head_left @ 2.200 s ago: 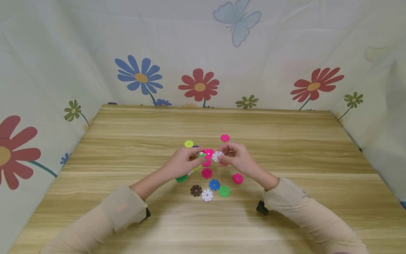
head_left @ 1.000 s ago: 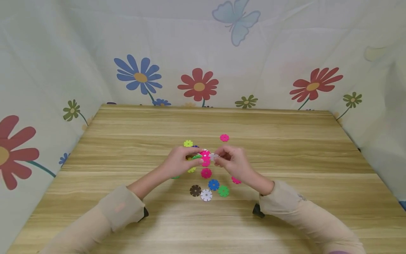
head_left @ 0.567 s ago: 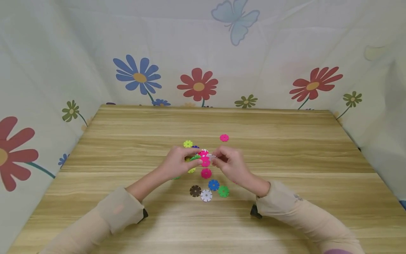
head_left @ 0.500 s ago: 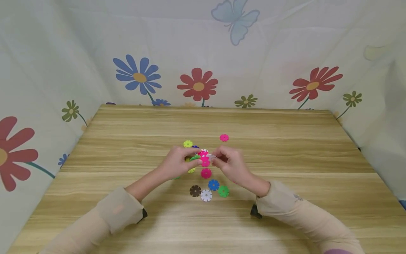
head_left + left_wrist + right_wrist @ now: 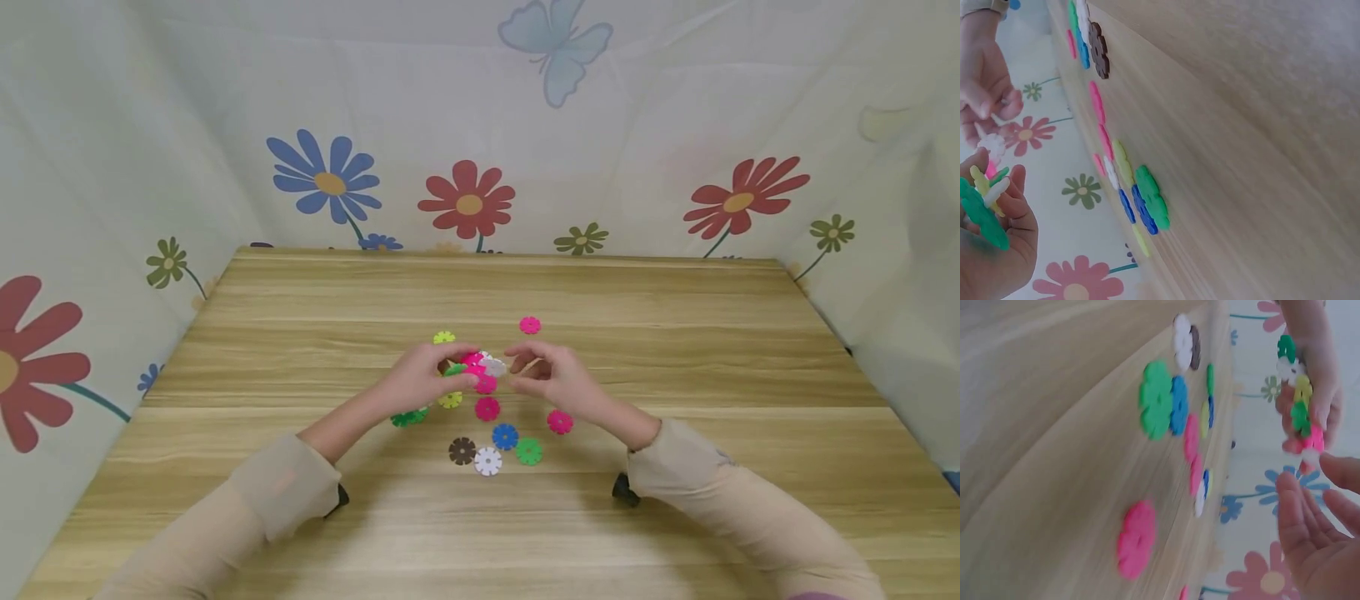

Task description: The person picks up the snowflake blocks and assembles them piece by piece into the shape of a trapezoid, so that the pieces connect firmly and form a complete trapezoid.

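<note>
My left hand (image 5: 420, 381) grips a chain of notched plastic discs above the table. In the right wrist view the chain runs from a green disc (image 5: 1286, 347) through a white disc (image 5: 1288, 370), a yellow disc (image 5: 1303, 389) and another green one to a pink disc (image 5: 1315, 437). A further white disc (image 5: 492, 367) sticks out at the chain's right end, joined to the pink one. Just right of it is my right hand (image 5: 562, 382), fingers loosely bent and apart, holding nothing. In the head view a small gap separates its fingertips from that white disc.
Loose discs lie on the wooden table (image 5: 675, 333): brown (image 5: 462, 451), white (image 5: 487, 461), blue (image 5: 505, 437), green (image 5: 528, 452) and several pink ones, one (image 5: 559, 422) below my right hand. Green discs (image 5: 408, 417) lie under my left wrist. A flower-printed curtain (image 5: 637, 125) surrounds the table.
My right hand has let go of the white disc and drawn back to the right, after bringing it to the chain. The white disc stays on the chain; my left hand keeps its hold.
</note>
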### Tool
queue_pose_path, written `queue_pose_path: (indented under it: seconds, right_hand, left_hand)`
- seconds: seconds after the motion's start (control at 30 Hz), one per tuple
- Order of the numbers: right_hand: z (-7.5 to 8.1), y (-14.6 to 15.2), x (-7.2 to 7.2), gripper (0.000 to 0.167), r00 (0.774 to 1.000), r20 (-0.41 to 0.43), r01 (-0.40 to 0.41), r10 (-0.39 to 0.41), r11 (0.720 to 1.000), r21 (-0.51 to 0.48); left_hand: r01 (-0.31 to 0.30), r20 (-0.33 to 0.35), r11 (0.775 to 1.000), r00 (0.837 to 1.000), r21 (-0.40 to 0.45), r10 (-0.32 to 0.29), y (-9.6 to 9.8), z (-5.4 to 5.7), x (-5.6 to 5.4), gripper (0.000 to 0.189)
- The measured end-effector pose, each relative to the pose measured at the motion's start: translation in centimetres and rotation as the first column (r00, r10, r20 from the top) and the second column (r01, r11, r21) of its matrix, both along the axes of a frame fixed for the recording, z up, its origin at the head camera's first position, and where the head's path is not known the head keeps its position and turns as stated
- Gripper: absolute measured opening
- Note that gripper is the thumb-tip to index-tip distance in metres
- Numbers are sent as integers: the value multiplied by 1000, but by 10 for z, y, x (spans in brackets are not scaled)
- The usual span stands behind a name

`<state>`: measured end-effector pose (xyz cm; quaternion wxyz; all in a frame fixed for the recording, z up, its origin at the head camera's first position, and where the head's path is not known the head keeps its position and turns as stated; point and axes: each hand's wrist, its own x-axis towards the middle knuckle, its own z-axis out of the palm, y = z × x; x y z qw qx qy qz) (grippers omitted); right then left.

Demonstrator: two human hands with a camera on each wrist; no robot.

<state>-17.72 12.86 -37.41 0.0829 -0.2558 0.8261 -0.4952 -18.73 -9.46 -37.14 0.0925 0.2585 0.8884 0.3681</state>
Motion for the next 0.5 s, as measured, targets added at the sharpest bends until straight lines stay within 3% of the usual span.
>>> queue_pose_path:
  seconds: [0.13, 0.37, 0.5]
  right_hand:
    - [-8, 17, -7, 29, 995, 21, -102, 100, 983, 150]
    - [-18, 37, -7, 29, 970, 34, -231, 239, 877, 421]
    - [-22, 43, -6, 30, 971, 40, -224, 236, 835, 503]
  left_hand:
    - [-28, 1, 1000, 1000, -12, 28, -5, -2, -2, 45]
    - [-42, 10, 999, 999, -24, 42, -7, -4, -3, 48]
    - [-39, 10, 999, 999, -27, 39, -8, -6, -4, 47]
